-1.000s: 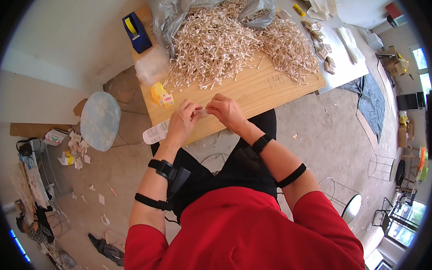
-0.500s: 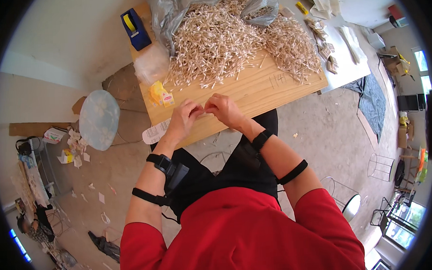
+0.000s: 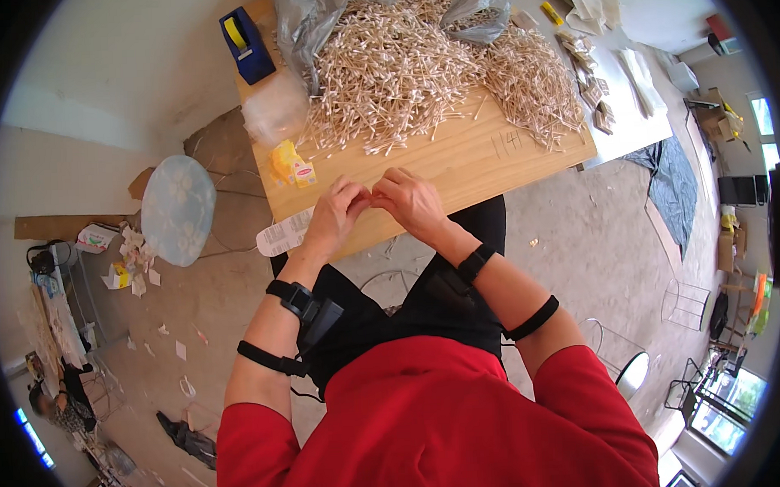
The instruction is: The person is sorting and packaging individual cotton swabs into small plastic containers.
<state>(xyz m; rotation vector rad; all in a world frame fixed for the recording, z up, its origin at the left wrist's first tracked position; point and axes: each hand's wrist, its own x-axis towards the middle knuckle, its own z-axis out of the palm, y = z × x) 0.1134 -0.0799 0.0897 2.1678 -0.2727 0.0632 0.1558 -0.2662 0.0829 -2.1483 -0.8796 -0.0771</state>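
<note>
Close to the near edge of the wooden table (image 3: 456, 172), my left hand (image 3: 338, 213) and my right hand (image 3: 407, 202) meet with fingertips pinched together. Whatever lies between the fingers is too small to make out. Beside my left wrist is a white printed paper strip (image 3: 280, 236), partly covered by that forearm. Just beyond my left hand lie small yellow-and-white printed labels (image 3: 299, 171). A large heap of cotton swabs (image 3: 393, 80) spreads over the far part of the table, with a smaller heap of them (image 3: 535, 88) to its right.
A blue tape dispenser (image 3: 246, 47) and clear plastic bags (image 3: 275, 110) occupy the far left of the table. Grey plastic sheeting (image 3: 301, 28) lies behind the swabs. Small packets (image 3: 592, 89) rest on the metal surface at right. A stool (image 3: 179, 210) stands to the left.
Both hands stay together in nearly the same place, with the fingers shifting slightly. The whole view has shifted a little.
</note>
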